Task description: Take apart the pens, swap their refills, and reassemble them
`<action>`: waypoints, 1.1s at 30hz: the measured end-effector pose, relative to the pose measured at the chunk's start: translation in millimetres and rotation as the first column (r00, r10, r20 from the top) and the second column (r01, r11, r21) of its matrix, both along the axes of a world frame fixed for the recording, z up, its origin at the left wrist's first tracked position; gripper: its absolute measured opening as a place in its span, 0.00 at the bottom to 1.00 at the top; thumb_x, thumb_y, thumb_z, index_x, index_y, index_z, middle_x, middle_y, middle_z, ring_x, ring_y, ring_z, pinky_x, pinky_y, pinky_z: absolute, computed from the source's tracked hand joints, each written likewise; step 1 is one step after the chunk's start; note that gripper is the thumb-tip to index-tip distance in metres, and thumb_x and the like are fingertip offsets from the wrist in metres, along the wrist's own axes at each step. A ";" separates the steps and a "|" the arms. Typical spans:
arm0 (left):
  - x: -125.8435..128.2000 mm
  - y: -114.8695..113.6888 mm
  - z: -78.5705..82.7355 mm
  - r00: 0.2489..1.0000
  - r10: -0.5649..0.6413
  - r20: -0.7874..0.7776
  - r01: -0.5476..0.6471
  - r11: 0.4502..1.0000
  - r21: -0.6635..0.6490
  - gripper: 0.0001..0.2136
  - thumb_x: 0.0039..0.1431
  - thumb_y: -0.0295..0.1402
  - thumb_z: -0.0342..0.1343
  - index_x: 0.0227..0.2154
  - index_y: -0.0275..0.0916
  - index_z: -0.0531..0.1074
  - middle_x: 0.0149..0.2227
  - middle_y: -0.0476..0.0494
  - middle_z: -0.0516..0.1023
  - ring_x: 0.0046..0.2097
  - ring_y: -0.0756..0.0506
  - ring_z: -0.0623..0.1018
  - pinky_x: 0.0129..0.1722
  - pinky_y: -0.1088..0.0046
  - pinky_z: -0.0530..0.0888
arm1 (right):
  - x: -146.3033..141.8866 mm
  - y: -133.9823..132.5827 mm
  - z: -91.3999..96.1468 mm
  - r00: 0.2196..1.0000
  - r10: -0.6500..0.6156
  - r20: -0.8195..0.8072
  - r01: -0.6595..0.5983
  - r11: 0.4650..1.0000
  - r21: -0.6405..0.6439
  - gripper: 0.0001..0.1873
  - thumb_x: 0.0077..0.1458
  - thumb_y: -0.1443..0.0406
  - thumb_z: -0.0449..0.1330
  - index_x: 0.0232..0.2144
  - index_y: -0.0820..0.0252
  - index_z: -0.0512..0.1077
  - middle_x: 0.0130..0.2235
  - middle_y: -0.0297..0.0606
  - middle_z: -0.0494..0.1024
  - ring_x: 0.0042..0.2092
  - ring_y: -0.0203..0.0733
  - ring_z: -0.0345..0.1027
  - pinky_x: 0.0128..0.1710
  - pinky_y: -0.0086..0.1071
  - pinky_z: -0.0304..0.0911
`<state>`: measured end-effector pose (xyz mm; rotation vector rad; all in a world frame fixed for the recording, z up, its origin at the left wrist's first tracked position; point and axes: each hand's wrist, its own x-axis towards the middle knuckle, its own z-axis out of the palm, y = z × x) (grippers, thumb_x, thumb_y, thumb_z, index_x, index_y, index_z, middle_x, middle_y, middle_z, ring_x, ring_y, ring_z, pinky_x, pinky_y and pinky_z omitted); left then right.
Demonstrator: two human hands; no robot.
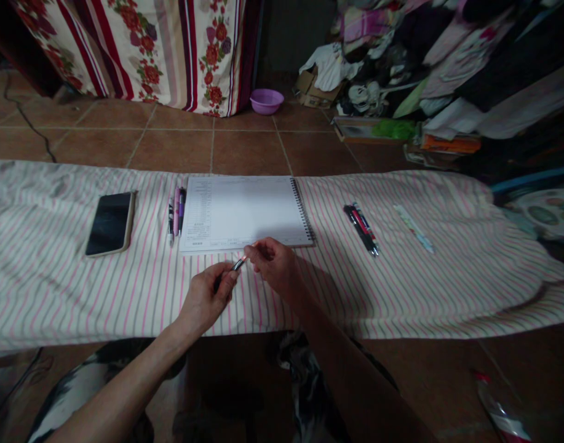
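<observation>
A slim dark pen (pixel 238 264) with a shiny band spans the gap between my hands, just in front of the notepad. My left hand (pixel 211 288) is closed round its barrel. With fingers pinched, my right hand (pixel 275 261) grips the other end of the pen; what exactly sits between those fingertips is hidden. A spiral-bound notepad (pixel 254 212) lies open behind my hands, its page mostly blank with printed columns on the left and the wire coil on the right.
Several pens (pixel 176 212) lie left of the notepad, beside a phone (pixel 110 223). More pens (pixel 361 229) and a pale patterned pen-like stick (pixel 414 228) lie right on the striped cloth (pixel 452 283). Beyond stand a purple basin (pixel 266 101) and piled clothes (pixel 378 55).
</observation>
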<state>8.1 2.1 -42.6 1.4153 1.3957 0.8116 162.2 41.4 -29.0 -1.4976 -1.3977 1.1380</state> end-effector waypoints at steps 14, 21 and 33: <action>-0.9 1.5 -4.3 0.994 -0.027 0.105 0.028 1.000 -0.013 0.12 0.58 0.41 0.48 0.33 0.37 0.69 0.21 0.52 0.65 0.20 0.53 0.64 0.19 0.78 0.62 | -1.2 1.9 4.3 0.965 0.042 -0.258 -0.054 0.998 -0.040 0.10 0.48 0.63 0.56 0.34 0.61 0.69 0.26 0.33 0.75 0.25 0.31 0.68 0.28 0.28 0.66; -0.5 -0.1 0.3 0.999 -0.020 -0.035 0.021 1.000 0.020 0.15 0.57 0.43 0.48 0.37 0.36 0.71 0.19 0.52 0.66 0.20 0.52 0.65 0.20 0.77 0.63 | -1.3 2.0 0.2 0.976 -0.007 -0.217 -0.020 0.992 -0.122 0.15 0.45 0.54 0.60 0.28 0.61 0.67 0.22 0.32 0.72 0.21 0.31 0.63 0.15 0.22 0.56; -0.7 1.1 -1.0 0.998 -0.029 0.063 0.029 1.000 -0.002 0.13 0.58 0.41 0.48 0.35 0.36 0.70 0.21 0.51 0.66 0.20 0.52 0.64 0.19 0.77 0.62 | 2.1 1.8 8.1 0.956 0.041 -0.291 -0.071 0.993 -0.093 0.10 0.46 0.59 0.59 0.28 0.61 0.69 0.20 0.29 0.70 0.21 0.30 0.62 0.23 0.25 0.60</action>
